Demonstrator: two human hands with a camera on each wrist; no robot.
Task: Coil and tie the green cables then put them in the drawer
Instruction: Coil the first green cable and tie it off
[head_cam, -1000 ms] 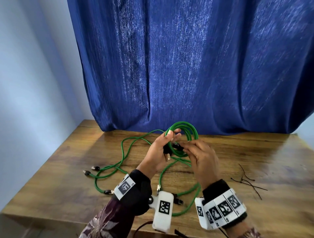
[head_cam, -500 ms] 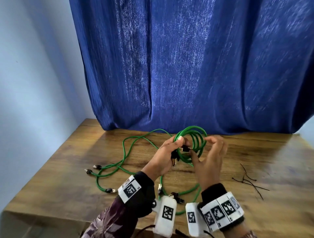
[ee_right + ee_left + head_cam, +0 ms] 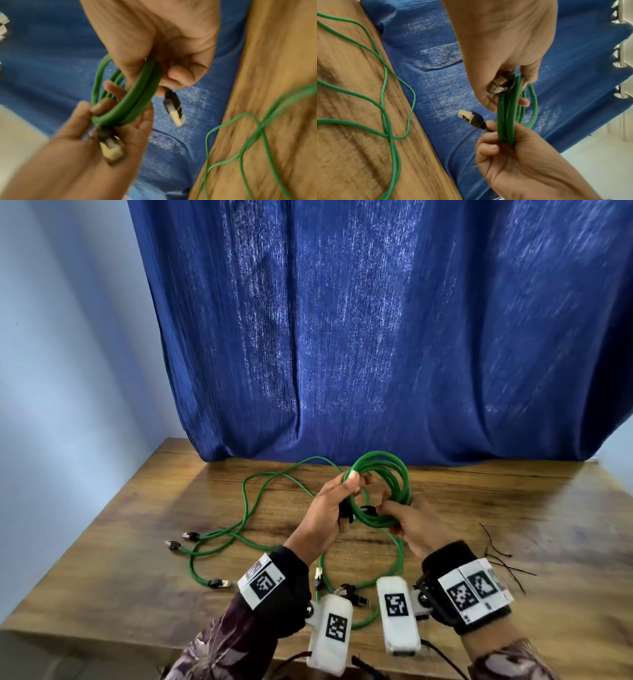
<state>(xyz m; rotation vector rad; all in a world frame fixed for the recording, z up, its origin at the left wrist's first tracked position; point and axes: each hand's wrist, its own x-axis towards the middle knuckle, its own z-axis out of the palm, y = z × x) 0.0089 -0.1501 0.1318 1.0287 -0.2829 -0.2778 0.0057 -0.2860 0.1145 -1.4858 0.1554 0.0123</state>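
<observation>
Gripping a coiled green cable (image 3: pixel 383 491) above the wooden table (image 3: pixel 513 508), both hands are sharing the bundle at about the middle of the head view. The left hand (image 3: pixel 329 511) is curling its fingers and thumb round the coil's 9 o'clock side, with one black plug (image 3: pixel 344 517) lying against its palm; the left wrist view is showing that plug (image 3: pixel 498 85) tucked under the fingers beside the green strands (image 3: pixel 510 108). The right hand (image 3: pixel 416 523) is clenching the coil's 5 o'clock side, its fingers wrapped over several loops, and the cable's other plug (image 3: pixel 471 117) is sticking out free just past its thumb. In the right wrist view, somewhat blurred, the same free plug (image 3: pixel 173 106) is pointing down from the right hand (image 3: pixel 163 40) while the left hand (image 3: pixel 96 142) is holding the loops (image 3: pixel 126 108) from below.

More loose green cables (image 3: pixel 246 508) are lying spread on the table from 9 to 7 o'clock of the hands, their plugs (image 3: pixel 190 536) resting on the wood. A few thin black ties (image 3: pixel 496 549) are lying at 4 o'clock, well apart from the coil. A blue curtain (image 3: pixel 376 337) is hanging behind the table at 12 o'clock.
</observation>
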